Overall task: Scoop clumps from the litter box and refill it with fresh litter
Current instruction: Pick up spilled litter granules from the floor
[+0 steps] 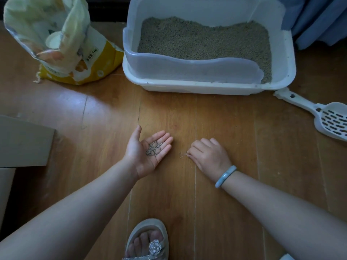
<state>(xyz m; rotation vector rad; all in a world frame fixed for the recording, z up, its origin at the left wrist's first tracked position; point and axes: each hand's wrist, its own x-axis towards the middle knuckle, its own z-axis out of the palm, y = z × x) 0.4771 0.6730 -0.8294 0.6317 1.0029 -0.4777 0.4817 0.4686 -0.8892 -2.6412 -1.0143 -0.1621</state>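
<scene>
The right hand (208, 156) is pinching stray grains (183, 154) off the floor (225, 119) with curled fingertips, the left hand (148, 152) is lying flat, palm up, cradling more, so the litter box (206, 89), looking refilled and level, is likely awaiting only this cleanup, scoop (330, 119) lying beside it.

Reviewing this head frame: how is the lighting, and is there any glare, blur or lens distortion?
Head view: dim overall; a pale glare patch on the floor left of the litter box; wide-angle distortion bows the floorboards and box rim; left hand and right hand look sharp; the scoop is cropped at the right edge.
</scene>
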